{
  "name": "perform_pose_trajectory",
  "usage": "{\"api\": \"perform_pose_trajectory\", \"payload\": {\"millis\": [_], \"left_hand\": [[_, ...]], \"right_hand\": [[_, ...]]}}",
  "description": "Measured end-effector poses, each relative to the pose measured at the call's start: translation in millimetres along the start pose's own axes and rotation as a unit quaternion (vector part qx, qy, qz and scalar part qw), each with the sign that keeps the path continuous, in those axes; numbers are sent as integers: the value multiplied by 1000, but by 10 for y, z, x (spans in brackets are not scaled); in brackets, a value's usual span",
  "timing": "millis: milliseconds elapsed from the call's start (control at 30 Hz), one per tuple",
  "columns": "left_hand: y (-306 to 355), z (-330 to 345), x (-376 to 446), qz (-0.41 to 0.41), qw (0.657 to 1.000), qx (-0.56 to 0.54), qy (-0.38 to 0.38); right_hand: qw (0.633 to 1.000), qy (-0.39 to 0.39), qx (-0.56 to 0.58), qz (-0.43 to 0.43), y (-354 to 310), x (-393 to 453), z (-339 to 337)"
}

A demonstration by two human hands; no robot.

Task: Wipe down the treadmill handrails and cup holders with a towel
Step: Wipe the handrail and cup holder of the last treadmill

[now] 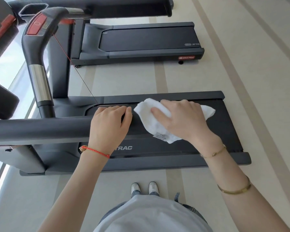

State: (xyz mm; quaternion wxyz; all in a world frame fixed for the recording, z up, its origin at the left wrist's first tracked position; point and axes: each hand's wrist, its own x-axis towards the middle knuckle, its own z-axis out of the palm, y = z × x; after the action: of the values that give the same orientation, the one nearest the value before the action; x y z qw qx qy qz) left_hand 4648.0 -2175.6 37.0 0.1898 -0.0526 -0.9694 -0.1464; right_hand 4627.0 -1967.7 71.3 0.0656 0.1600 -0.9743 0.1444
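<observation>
2 treadmills (pixel 174 158), near deck reads "TRAC". 1 white towel (pixel 151 121) on handrail (pixel 40 129): right hand (pixel 184 119) flat on it, left hand (pixel 109 126) curled round rail.

The near handrail (pixel 40 129) runs off the left edge of the frame, and its right end is hidden under the left hand (pixel 109 126) and the towel (pixel 151 121). The right hand (pixel 182 121) covers the towel's middle. The towel's label (pixel 160 136) is too small to read. The console (pixel 2 30), upper left, is cut off.
</observation>
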Motion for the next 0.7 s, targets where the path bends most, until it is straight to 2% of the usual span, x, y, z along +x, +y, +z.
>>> {"api": "perform_pose_trajectory", "payload": {"millis": [100,167,200,267,300,400,467,567,700], "left_hand": [[6,-4,6,-20,1000,11,-16],[9,-17,0,-18,1000,16,-17],[8,-21,0,-14,1000,16,-16],[9,-18,1,-8,1000,14,-11],[11,-7,0,-5,1000,12,-6],[4,21,-1,3,1000,15,4],[-1,13,-3,8,1000,21,19],[38,-30,9,17,998,29,45],[7,-3,-3,15,998,35,49]], "right_hand": [[994,87,59,-33,186,-179,50],[990,65,122,19,335,-194,6],[980,10,186,64,425,-148,-30],[930,-126,320,131,595,-5,-105],[912,-183,339,143,641,83,-144],[912,-301,262,99,523,355,-198],[917,-347,187,61,281,513,-191],[939,-327,110,-1,20,565,-131],[983,-179,41,-18,22,300,-129]]}}
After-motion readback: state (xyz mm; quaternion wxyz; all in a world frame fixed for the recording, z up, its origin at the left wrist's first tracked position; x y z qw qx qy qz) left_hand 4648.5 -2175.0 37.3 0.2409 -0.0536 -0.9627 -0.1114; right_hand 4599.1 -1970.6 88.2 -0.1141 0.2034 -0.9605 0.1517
